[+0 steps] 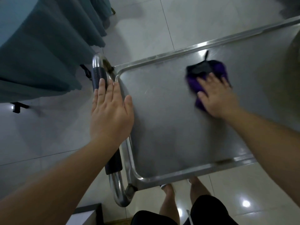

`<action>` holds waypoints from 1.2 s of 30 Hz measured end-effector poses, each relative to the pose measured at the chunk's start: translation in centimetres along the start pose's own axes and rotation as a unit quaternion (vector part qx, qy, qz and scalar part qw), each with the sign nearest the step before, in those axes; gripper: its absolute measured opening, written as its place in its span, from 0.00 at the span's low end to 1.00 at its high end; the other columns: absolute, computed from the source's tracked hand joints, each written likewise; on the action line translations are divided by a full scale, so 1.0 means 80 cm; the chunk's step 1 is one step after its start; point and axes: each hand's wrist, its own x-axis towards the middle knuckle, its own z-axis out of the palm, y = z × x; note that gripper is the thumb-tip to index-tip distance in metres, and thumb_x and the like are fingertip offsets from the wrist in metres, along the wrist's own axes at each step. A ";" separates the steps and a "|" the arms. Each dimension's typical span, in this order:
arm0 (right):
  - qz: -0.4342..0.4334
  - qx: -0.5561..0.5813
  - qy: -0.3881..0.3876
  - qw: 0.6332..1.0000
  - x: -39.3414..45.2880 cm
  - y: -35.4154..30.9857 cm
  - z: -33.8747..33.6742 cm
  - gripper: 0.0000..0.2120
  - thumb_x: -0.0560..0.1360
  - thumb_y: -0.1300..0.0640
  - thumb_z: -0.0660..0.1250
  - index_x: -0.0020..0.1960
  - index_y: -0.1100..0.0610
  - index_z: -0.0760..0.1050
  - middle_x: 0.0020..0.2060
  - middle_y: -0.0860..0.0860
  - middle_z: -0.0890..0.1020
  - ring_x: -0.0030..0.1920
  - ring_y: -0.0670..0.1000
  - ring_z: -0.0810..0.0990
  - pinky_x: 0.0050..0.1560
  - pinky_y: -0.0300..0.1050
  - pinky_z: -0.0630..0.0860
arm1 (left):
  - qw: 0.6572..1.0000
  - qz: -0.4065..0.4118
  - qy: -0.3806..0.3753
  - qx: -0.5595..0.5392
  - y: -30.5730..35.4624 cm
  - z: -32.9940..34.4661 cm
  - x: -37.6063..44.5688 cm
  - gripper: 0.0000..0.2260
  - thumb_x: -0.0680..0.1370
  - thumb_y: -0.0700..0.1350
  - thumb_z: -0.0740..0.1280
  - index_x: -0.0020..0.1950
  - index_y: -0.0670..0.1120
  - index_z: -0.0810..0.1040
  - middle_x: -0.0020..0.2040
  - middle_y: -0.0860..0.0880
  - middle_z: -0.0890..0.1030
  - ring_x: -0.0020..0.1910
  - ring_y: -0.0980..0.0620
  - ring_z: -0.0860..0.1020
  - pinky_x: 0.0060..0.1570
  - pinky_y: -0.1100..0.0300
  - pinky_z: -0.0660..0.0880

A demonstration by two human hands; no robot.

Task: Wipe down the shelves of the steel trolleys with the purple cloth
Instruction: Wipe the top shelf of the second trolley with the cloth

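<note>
The cloth is bunched on the top shelf, toward its far rim, and is pressed flat under the spread fingers of the right hand; nothing is gripped. Most unwiped steel probably lies leftward along the shelf. There the left hand, fingers straight, is laid over the handle, touching but not clasping it.

The cloth lies on the trolley shelf, far right; the handle runs along its left edge.
</note>
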 end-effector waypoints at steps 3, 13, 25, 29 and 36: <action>0.184 0.030 0.054 0.981 0.040 0.024 -0.002 0.34 0.80 0.39 0.44 0.84 0.51 0.55 0.82 0.55 0.60 0.83 0.54 0.52 0.81 0.59 0.43 | 1.000 -0.009 0.004 -0.008 0.002 -0.001 0.001 0.32 0.87 0.61 0.40 0.87 0.45 0.48 0.88 0.49 0.46 0.84 0.56 0.36 0.81 0.57 0.34; 0.155 0.090 0.050 0.983 0.038 -0.264 0.038 0.32 0.83 0.44 0.50 0.84 0.53 0.53 0.83 0.54 0.54 0.83 0.56 0.48 0.80 0.62 0.41 | 1.000 -0.025 0.011 0.000 0.005 0.002 0.002 0.31 0.87 0.59 0.41 0.87 0.45 0.52 0.87 0.49 0.50 0.85 0.56 0.39 0.83 0.54 0.38; -0.344 -0.033 -0.043 0.938 0.064 -0.182 0.032 0.30 0.83 0.39 0.48 0.83 0.47 0.58 0.82 0.48 0.59 0.83 0.49 0.52 0.82 0.55 0.43 | 0.999 -0.023 0.010 0.026 0.006 0.004 0.004 0.31 0.87 0.59 0.43 0.86 0.44 0.56 0.87 0.48 0.53 0.85 0.56 0.40 0.83 0.54 0.39; -0.129 -0.004 -0.006 0.992 0.109 -0.045 -0.006 0.33 0.81 0.39 0.46 0.83 0.49 0.58 0.82 0.52 0.62 0.83 0.51 0.54 0.81 0.55 0.44 | 0.999 -0.022 -0.002 0.025 0.005 0.003 0.003 0.31 0.88 0.60 0.41 0.87 0.46 0.53 0.87 0.50 0.51 0.84 0.58 0.37 0.83 0.54 0.38; 0.311 0.067 0.062 0.946 0.175 -0.013 -0.026 0.32 0.84 0.41 0.45 0.85 0.51 0.47 0.84 0.53 0.52 0.83 0.56 0.46 0.80 0.64 0.43 | 1.000 -0.022 0.003 0.010 0.003 0.000 0.005 0.31 0.87 0.59 0.42 0.86 0.44 0.55 0.87 0.49 0.53 0.84 0.57 0.38 0.82 0.57 0.35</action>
